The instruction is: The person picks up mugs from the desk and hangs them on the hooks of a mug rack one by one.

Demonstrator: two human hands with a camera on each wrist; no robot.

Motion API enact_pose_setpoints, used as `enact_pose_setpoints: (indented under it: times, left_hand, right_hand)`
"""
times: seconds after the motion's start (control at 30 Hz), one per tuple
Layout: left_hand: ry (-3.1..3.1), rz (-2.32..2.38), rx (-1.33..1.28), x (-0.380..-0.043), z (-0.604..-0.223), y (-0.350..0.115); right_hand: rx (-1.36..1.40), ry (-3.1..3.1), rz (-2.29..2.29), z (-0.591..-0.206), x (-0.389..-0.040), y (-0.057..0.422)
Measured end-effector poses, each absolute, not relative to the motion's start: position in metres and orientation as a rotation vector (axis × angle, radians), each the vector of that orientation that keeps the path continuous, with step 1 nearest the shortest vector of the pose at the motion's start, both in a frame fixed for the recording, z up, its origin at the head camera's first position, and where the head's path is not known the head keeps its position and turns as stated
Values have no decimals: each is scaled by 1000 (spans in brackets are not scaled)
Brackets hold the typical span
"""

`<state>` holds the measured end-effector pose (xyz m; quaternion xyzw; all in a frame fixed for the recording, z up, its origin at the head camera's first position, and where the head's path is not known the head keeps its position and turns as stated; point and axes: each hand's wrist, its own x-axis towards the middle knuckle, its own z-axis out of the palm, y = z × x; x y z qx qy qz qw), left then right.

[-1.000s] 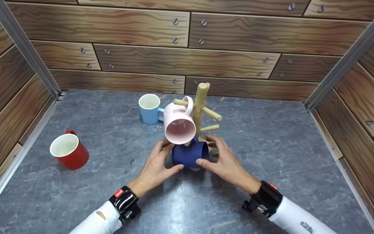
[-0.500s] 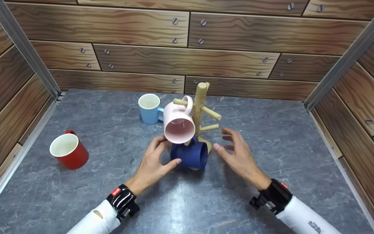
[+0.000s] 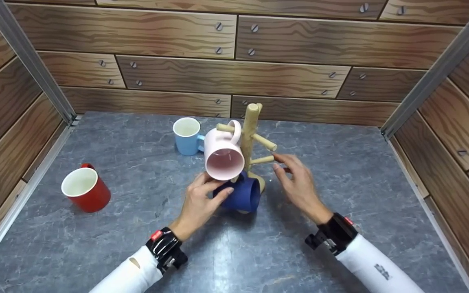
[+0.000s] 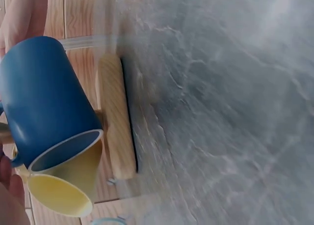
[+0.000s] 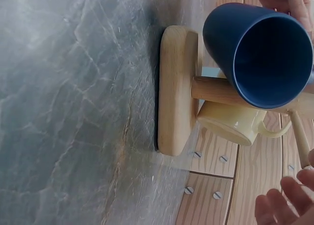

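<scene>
A wooden mug tree (image 3: 250,138) stands in the middle of the table. Low on its front hangs a dark blue mug (image 3: 240,195), mouth to the right, and above it a pink mug (image 3: 224,160). My left hand (image 3: 200,203) grips the blue mug's left end near its handle, thumb in front, other fingers partly hidden behind. My right hand (image 3: 297,183) pinches the tip of the lower right peg (image 3: 263,160) between thumb and forefinger. The right wrist view shows a yellow mug (image 5: 233,122) hanging behind the post, which the head view hides.
A light blue mug (image 3: 187,136) stands upright just behind and left of the tree. Farther left is a red mug (image 3: 86,190). Wood-patterned panels (image 3: 177,73) close off the back and both sides. An upper right peg (image 3: 265,142) juts out bare above my right hand.
My right hand has let go of the blue mug, moved right, then up to the lower right peg. The left hand has shifted up and right along the blue mug.
</scene>
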<state>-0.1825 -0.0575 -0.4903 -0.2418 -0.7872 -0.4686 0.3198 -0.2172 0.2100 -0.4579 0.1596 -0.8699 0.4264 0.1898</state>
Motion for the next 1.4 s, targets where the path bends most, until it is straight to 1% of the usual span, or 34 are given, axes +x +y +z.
enact_pose_setpoints:
  times: [0.37, 0.7, 1.4]
  left_hand:
    - [-2175, -1297, -427, -182, -481, -45]
    - [-2176, -1325, -411, -181, -475, -41]
    - [-2195, -1308, -377, -193, -474, -51]
  right_hand:
    - [368, -2439, 1201, -453, -225, 206]
    - [346, -2449, 1234, -452, -226, 209]
    - [336, -2450, 1287, -452, -194, 216]
